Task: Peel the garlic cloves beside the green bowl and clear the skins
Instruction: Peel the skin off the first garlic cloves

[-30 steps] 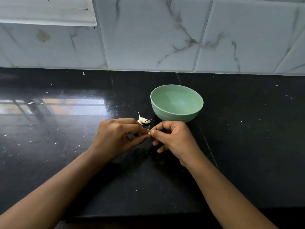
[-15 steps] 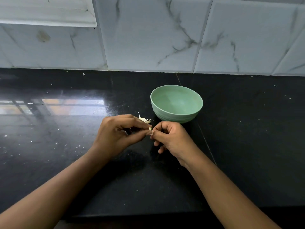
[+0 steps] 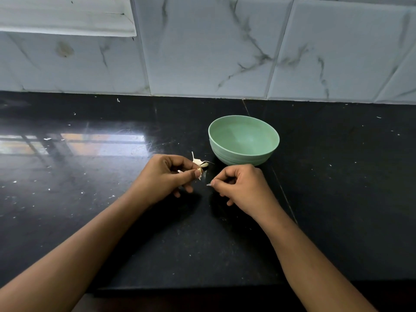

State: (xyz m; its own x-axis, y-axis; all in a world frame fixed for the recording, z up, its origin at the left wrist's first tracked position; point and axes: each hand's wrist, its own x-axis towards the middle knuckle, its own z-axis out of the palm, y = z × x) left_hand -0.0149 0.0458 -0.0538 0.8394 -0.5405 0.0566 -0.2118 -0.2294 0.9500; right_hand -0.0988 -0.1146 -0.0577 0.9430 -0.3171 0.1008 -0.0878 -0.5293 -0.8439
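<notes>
On the black table (image 3: 337, 199), the left hand (image 3: 164, 179) pinches a garlic clove (image 3: 199, 170) in a closed grip. The right hand (image 3: 243, 188), apart from it, pinches a skin scrap (image 3: 209, 184). Loose skins (image 3: 200, 162) lie just left of the green bowl (image 3: 243, 140), toward the table's back edge.

1. The garlic clove (image 3: 199, 170) is mostly hidden inside the left hand (image 3: 166, 176) — only a pale tip shows.
2. The scrap pinched by the right hand (image 3: 243, 188) near frame centre is too small to identify.
3. Both forearms are cut off by the bottom edge.
4. The tabletop (image 3: 337, 199) runs past both side edges.
</notes>
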